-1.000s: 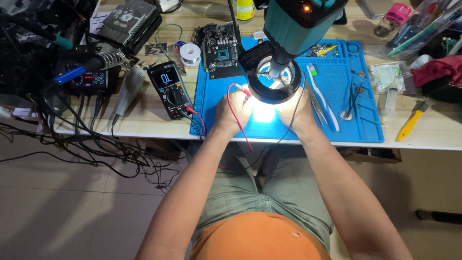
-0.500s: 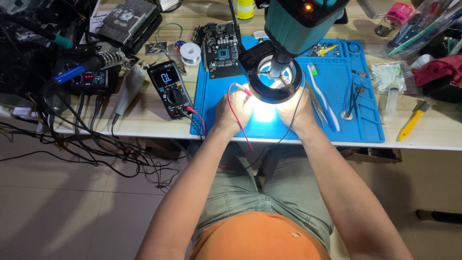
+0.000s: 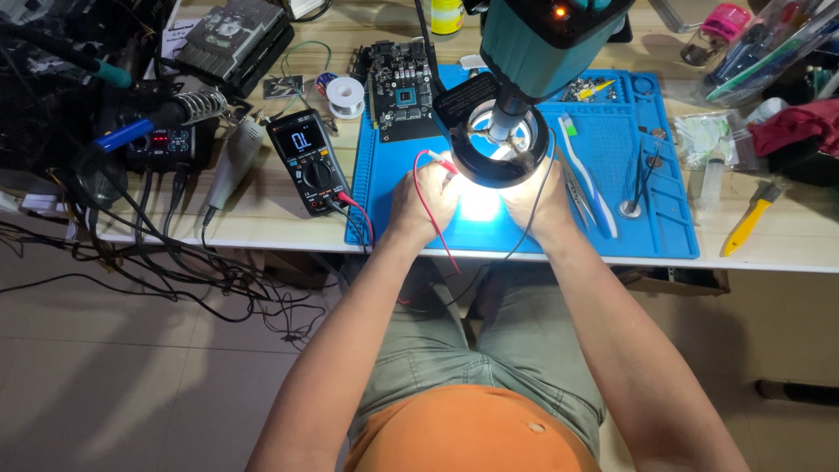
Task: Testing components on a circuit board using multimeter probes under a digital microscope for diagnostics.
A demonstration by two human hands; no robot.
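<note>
The head camera looks down on a wooden table (image 3: 262,218) with a blue work mat (image 3: 629,175) on it. Both hands are on the near part of the mat, just under a teal microscope (image 3: 542,35) with a black ring light (image 3: 498,144) around its lens. The spot between the hands is lit very bright, so what lies there cannot be seen.

The left hand (image 3: 424,197) is closed around a red probe (image 3: 434,158); the fingers are curled narrow on it, and its tip points to the right, toward the bright spot. A red wire (image 3: 433,223) goes from the probe down over the table edge. The right hand (image 3: 537,197) is on the right side of the bright spot, with the fingers curled in. A thin black wire (image 3: 546,188) runs over it, but if the fingers hold something, I cannot tell.

To the left of the mat lies a black meter (image 3: 308,159) with a lit screen, and a red plug is in its near end. Far on the mat, left of the microscope, lies a dark circuit board (image 3: 398,87). A spool of solder (image 3: 346,94) stands just left of the board. On the right part of the mat lies a toothbrush (image 3: 585,175) with tweezers (image 3: 642,170) near it. At the far right of the table lies a yellow knife (image 3: 747,223). At the left, a soldering station (image 3: 162,144) stands among many black cables (image 3: 175,271).
</note>
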